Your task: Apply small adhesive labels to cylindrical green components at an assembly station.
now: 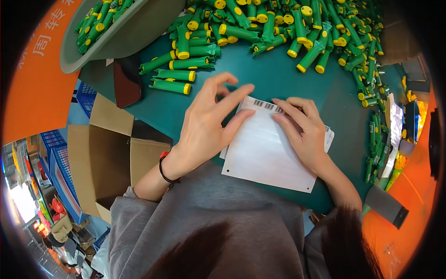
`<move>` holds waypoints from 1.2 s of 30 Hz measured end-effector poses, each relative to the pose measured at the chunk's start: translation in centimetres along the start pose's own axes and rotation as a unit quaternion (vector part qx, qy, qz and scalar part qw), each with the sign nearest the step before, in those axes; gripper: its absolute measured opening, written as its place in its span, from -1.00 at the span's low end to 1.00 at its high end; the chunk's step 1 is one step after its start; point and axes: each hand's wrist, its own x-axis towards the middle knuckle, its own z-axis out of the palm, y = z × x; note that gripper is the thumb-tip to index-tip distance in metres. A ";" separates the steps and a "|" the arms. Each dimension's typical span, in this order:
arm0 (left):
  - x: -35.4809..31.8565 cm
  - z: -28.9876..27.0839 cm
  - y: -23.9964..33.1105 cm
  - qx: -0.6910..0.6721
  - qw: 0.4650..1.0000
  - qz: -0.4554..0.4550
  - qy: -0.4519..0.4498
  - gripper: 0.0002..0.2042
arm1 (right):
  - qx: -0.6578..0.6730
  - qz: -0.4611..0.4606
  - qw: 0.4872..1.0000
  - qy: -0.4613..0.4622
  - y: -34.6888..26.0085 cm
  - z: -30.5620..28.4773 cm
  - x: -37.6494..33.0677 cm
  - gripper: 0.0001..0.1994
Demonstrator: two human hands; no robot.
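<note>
A white sheet point(269, 144) with a row of small barcodes along its far edge and punched holes at its near corners lies at the table's near edge. Parts of another white sheet point(329, 138) peek out from under it. My left hand point(209, 114) hovers at the sheet's far left corner, thumb and fingers spread, with nothing visible between them. My right hand point(304, 125) rests on the sheet's right side and holds it, fingers bent and thumb and index fingertips by the barcodes. Beyond my left hand, several green tubes with yellow caps point(172, 86) lie in a row.
A large heap of green tubes point(297, 28) covers the table's far side and runs down the right. A grey-green basin point(69, 60) of tubes stands far left. An open cardboard box point(81, 167) sits left, by blue crates point(60, 160). A dark grey block point(386, 204) sits at right.
</note>
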 end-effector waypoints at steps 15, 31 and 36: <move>1.1 1.8 -2.4 0.151 0.976 0.156 -0.008 -0.57 | -0.041 -0.071 0.993 0.080 0.6 0.7 0.9 -0.70; 1.8 2.1 -2.6 0.173 0.968 0.183 0.018 -0.66 | -0.232 -0.169 0.956 0.061 0.8 0.7 0.7 -0.66; 1.5 2.1 -2.4 0.174 0.969 0.173 0.016 -0.65 | -0.248 -0.178 0.949 0.078 0.5 0.9 0.6 -0.66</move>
